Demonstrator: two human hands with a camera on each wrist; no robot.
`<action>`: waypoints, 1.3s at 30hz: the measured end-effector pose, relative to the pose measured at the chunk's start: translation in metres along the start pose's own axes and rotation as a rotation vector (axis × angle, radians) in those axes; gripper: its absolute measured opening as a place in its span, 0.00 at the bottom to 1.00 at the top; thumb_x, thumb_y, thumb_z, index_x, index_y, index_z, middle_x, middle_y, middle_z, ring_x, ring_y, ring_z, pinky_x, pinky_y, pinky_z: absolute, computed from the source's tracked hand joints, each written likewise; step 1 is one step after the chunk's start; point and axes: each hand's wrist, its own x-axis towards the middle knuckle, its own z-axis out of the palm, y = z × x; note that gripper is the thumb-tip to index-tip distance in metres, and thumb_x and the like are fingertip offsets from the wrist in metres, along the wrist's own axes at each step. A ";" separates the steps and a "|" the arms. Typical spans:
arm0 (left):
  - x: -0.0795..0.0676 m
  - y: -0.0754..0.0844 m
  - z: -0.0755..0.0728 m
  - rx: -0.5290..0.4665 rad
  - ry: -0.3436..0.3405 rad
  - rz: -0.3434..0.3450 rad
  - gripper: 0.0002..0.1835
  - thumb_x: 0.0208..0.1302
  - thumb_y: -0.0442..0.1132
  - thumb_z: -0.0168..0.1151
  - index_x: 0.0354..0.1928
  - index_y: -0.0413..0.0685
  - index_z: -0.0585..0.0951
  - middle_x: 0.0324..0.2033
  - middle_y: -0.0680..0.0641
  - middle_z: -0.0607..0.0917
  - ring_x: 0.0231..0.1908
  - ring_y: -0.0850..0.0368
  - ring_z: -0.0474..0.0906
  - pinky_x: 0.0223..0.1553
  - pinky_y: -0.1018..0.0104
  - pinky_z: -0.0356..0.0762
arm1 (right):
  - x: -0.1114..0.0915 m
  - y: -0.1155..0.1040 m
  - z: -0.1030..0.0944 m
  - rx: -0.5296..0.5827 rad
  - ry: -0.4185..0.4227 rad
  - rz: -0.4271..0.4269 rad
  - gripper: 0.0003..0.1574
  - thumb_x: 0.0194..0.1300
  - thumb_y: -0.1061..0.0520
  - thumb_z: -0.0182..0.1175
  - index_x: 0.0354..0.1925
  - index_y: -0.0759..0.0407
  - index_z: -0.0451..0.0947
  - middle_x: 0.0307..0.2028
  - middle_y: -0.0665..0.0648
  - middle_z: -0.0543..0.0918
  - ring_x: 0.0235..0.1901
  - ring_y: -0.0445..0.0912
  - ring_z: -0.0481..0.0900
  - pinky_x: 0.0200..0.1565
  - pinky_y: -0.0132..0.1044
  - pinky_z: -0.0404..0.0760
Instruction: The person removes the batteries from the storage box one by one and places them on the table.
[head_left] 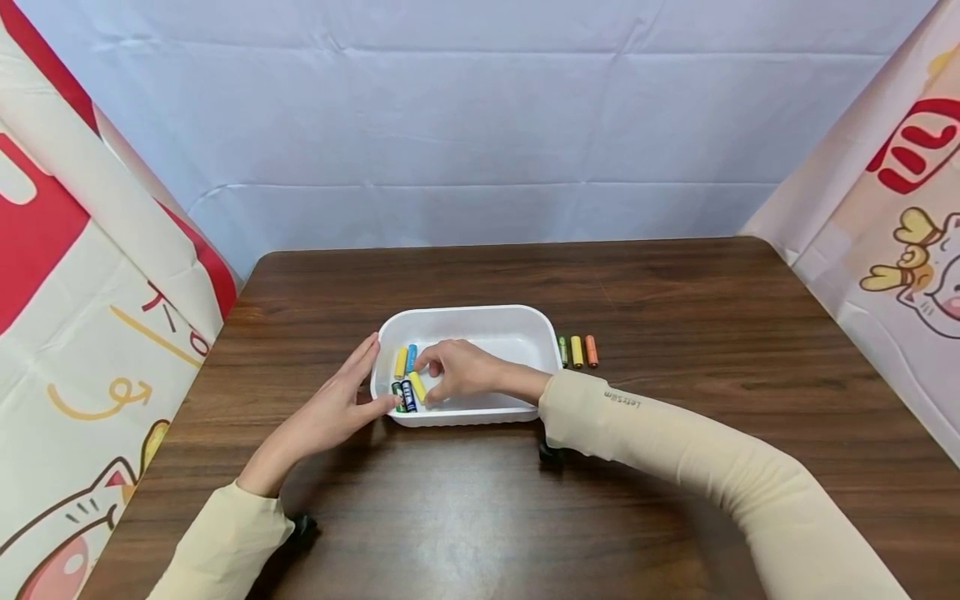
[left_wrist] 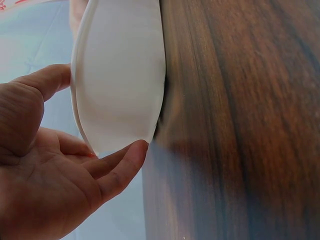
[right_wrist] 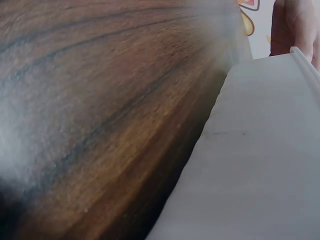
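Observation:
A white tray [head_left: 517, 333] stands on the table, its left end held by my left hand [head_left: 341, 408]. The thumb reaches over the near rim and the other fingers lie along the outer end wall, as the left wrist view shows. Inside the tray, my right hand [head_left: 465, 369] pinches a yellow battery [head_left: 417, 387] between thumb and forefinger. Beside it are a dark blue battery [head_left: 408, 396] and a green battery [head_left: 398, 397], partly covered by the left thumb. Behind these lie another yellow battery [head_left: 401, 362] and a light blue battery [head_left: 412, 358].
Right of the tray, a green battery [head_left: 562, 352], a yellow battery [head_left: 577, 352] and an orange battery [head_left: 592, 351] lie in a row on the brown wooden table [head_left: 675, 308]. The tray's outer wall [right_wrist: 250, 150] fills much of the right wrist view.

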 end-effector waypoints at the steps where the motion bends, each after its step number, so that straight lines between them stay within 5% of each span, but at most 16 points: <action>1: 0.000 0.000 0.000 0.001 0.001 -0.003 0.49 0.73 0.46 0.66 0.81 0.32 0.47 0.82 0.37 0.44 0.72 0.40 0.61 0.57 0.49 0.77 | 0.000 0.000 0.001 -0.015 -0.002 -0.002 0.29 0.55 0.57 0.80 0.55 0.62 0.84 0.34 0.52 0.81 0.34 0.40 0.71 0.39 0.31 0.71; 18: 0.001 0.001 0.000 0.009 0.000 -0.016 0.49 0.73 0.47 0.66 0.81 0.32 0.47 0.81 0.36 0.44 0.71 0.39 0.63 0.57 0.48 0.78 | -0.001 -0.003 0.005 -0.175 -0.015 0.013 0.29 0.59 0.50 0.78 0.55 0.57 0.83 0.38 0.52 0.81 0.39 0.43 0.74 0.44 0.36 0.75; 28: 0.002 0.000 0.000 -0.001 0.002 -0.020 0.50 0.73 0.46 0.67 0.81 0.33 0.47 0.81 0.36 0.44 0.70 0.39 0.63 0.57 0.48 0.79 | -0.006 -0.002 0.001 -0.145 0.003 -0.012 0.16 0.56 0.50 0.78 0.34 0.57 0.83 0.26 0.48 0.71 0.31 0.41 0.66 0.34 0.32 0.65; 39: 0.002 0.002 0.000 0.006 -0.003 -0.025 0.50 0.73 0.48 0.66 0.81 0.34 0.46 0.81 0.36 0.44 0.72 0.40 0.61 0.56 0.49 0.79 | -0.038 -0.001 -0.043 -0.023 0.162 -0.023 0.17 0.52 0.52 0.73 0.40 0.57 0.84 0.34 0.54 0.81 0.36 0.44 0.73 0.40 0.33 0.72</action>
